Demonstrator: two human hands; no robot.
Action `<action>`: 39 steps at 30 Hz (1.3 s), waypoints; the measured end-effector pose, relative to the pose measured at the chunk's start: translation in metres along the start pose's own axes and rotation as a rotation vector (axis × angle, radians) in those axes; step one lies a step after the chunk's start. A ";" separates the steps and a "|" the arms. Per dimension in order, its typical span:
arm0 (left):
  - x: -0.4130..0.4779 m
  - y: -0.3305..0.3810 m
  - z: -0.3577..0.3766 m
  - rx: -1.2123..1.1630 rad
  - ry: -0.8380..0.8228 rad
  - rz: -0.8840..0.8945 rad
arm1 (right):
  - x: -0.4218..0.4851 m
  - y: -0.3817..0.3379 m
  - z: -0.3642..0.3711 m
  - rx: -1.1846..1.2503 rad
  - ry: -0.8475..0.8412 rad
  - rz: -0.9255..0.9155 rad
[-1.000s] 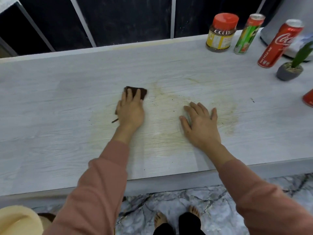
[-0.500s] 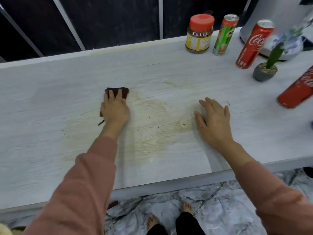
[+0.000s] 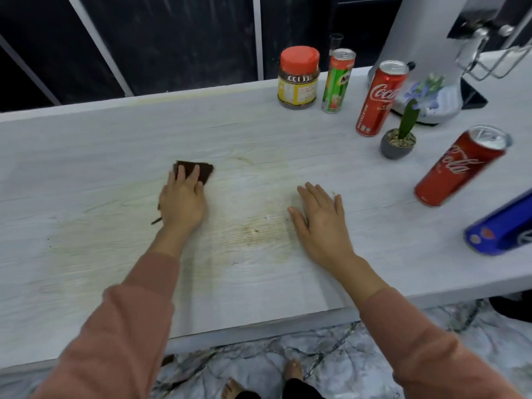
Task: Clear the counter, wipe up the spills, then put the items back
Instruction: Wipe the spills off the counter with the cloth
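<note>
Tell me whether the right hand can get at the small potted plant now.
Probably yes. The right hand lies flat and free on the counter, with bare counter between it and the potted plant; only the nearer cola can stands close beside that path.

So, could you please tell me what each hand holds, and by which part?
Neither grips anything. The left hand presses flat on the near part of the brown cloth; the right hand lies open on the counter.

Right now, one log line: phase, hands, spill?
phase: wiping | left hand: presses dark brown cloth on pale wood-grain counter | right hand: flat on counter, empty | yellowish spill smear: visible between hands
</note>
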State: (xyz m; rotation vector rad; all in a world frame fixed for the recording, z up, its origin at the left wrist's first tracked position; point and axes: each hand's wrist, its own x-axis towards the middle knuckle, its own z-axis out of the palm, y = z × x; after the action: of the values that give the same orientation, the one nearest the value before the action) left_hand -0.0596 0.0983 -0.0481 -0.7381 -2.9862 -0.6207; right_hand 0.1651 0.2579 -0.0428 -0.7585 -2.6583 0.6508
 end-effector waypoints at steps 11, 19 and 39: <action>-0.104 0.061 0.015 -0.181 -0.189 0.499 | -0.003 0.076 -0.044 0.007 0.040 0.064; 0.015 0.077 0.036 -0.006 -0.031 0.124 | -0.002 0.076 -0.049 0.321 0.124 0.118; -0.058 0.129 0.039 -0.065 -0.099 0.060 | -0.005 0.075 -0.056 0.413 0.145 0.155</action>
State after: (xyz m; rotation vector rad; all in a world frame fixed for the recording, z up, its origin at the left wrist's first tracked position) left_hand 0.0532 0.1923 -0.0410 -0.8849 -3.0322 -0.7015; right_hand 0.2225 0.3309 -0.0329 -0.8540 -2.2422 1.0963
